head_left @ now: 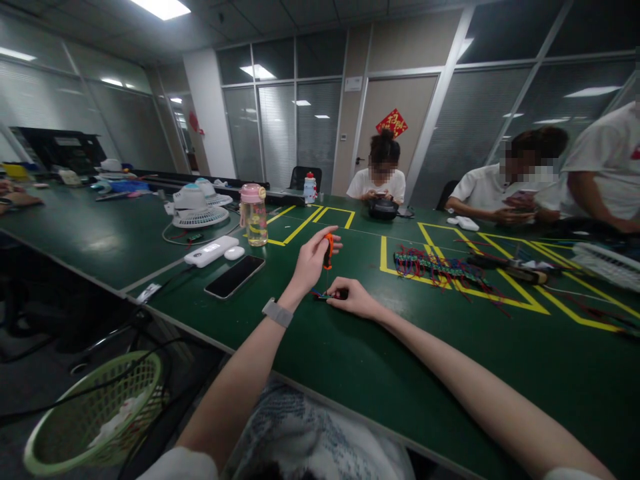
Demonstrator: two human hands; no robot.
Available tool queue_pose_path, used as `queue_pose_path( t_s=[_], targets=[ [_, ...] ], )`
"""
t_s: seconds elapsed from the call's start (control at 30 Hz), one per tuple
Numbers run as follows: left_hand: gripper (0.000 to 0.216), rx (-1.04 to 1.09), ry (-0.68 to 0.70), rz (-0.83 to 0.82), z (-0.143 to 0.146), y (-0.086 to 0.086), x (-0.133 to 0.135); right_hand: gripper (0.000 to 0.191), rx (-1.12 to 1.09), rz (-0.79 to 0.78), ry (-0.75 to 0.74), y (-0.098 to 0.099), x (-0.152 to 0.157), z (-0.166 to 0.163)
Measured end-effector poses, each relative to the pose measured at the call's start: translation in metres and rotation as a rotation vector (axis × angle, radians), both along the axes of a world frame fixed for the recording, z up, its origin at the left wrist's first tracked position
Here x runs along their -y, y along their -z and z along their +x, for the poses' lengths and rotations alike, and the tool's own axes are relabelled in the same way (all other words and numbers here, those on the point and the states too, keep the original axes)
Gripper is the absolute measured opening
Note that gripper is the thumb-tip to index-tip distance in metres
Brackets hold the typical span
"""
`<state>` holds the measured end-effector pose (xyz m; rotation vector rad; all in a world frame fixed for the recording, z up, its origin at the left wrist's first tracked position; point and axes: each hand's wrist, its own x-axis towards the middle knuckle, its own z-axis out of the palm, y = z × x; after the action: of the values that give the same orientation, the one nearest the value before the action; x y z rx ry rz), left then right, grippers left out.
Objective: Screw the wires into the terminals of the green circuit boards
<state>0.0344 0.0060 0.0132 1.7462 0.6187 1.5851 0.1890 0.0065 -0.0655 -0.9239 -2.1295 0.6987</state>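
Note:
My left hand (311, 259) is closed around an orange and black screwdriver (329, 252), held upright with its thin shaft pointing down. My right hand (356, 298) rests on the green table (320, 373) and pinches a small circuit board (323, 295), partly hidden by my fingers. The screwdriver's tip comes down at this board, close to my right fingertips; exact contact is too small to tell. To the right lies a row of small circuit boards (440, 267) with red and blue wires.
Left of my hands are a phone (235, 277), a white power strip (213, 251), a pink-lidded bottle (255, 217) and white fans (195, 207). Yellow tape (515, 291) marks the table. A green basket (95, 407) stands below the left edge. Several people sit or stand across the table.

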Motion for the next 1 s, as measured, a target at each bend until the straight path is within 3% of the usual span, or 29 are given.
queue_pose_path(
  t_s=[0.07, 0.27, 0.4, 0.47, 0.63, 0.8, 1.0],
  targets=[
    [0.032, 0.058, 0.041, -0.078, -0.0014, 0.0005, -0.0043, 0.010, 0.002, -0.006, 0.000, 0.0006, -0.0006, 0.0008],
    [0.024, 0.010, -0.134, -0.001, -0.0038, 0.0005, -0.0060, 0.010, 0.001, -0.005, 0.020, 0.0009, -0.0001, 0.0001],
    [0.031, 0.095, 0.088, -0.078, -0.0021, 0.0018, -0.0066, 0.010, -0.002, -0.012, 0.030, -0.0016, 0.0026, -0.0010],
    [0.033, 0.129, 0.126, -0.118, -0.0024, 0.0028, -0.0076, 0.010, 0.000, -0.014, 0.037, -0.0021, 0.0034, -0.0012],
    [0.025, 0.076, -0.050, -0.043, -0.0048, 0.0018, -0.0061, 0.009, 0.014, -0.011, 0.039, -0.0023, 0.0037, -0.0011],
    [0.031, 0.158, 0.256, -0.143, -0.0023, 0.0004, -0.0016, 0.007, 0.018, 0.004, 0.034, -0.0037, 0.0046, -0.0012],
    [0.027, 0.028, -0.037, -0.016, -0.0038, 0.0019, -0.0040, 0.007, 0.020, 0.003, 0.038, -0.0046, 0.0056, -0.0012]
  ],
)
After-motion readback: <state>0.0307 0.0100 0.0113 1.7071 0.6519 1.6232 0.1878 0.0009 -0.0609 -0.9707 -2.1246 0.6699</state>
